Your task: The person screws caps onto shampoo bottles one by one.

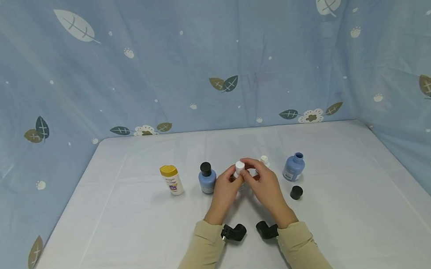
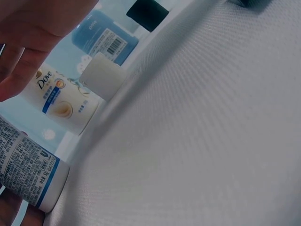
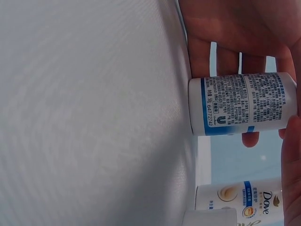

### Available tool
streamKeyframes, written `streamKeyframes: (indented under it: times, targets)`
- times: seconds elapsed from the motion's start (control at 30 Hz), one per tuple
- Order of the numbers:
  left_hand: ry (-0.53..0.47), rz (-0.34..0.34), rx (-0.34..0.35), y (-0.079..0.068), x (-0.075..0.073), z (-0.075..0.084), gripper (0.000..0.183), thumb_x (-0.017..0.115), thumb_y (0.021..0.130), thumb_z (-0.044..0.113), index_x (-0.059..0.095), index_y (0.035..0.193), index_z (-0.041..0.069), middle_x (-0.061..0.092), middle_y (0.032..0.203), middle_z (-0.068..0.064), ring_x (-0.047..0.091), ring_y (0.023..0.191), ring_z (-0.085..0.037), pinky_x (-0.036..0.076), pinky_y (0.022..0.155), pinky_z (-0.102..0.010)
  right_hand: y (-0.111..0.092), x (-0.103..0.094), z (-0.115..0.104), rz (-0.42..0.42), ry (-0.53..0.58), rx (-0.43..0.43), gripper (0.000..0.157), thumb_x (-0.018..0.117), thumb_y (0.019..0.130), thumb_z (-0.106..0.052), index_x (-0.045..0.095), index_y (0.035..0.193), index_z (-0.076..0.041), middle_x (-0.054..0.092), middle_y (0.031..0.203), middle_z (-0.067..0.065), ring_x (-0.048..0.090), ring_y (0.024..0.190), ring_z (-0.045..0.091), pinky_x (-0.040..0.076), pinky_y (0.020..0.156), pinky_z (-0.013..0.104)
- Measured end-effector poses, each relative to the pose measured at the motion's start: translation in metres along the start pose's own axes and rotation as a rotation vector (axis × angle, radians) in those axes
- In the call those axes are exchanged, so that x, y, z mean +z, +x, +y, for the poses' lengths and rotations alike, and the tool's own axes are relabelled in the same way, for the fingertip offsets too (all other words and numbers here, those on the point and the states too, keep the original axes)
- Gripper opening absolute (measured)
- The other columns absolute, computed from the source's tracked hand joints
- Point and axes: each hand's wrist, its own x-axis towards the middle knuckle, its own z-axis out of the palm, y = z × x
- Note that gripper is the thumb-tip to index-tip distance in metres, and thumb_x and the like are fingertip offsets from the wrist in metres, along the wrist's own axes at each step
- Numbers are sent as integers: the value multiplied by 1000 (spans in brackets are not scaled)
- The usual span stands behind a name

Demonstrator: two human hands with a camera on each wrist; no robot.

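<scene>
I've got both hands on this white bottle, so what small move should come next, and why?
Probably a gentle twist of the white cap, likely to loosen it. The left hand and right hand are both around the top of the white bottle, and the blue bottle on the right stands open with a black cap lying in front of it.

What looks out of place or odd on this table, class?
Two loose caps: a black cylindrical cap sits in front of the rightmost blue plastic bottle, open unlike its capped twin; a white cylindrical cap sits beside a white Dove bottle. No spill shows.
</scene>
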Motion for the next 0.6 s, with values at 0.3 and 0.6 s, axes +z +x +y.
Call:
streamKeyframes:
  times: [0.3,0.6]
  targets:
    - [-27,-5,0,0,0,-1,14,56,87,30,63,97,24,56,74,4,47,62,-12,40,52,-26,0,-1,-2,8,2,8,30,59,86,-32,57,114,-23,59,104,-5,53,91,8,45,69,31]
    - [-27,-2,4,0,0,-2,14,57,86,28,63,99,24,56,75,4,48,64,-12,41,53,-26,1,1,0,19,-11,-26,34,61,84,-30,55,117,-21,57,105,-5,54,95,15,45,66,30]
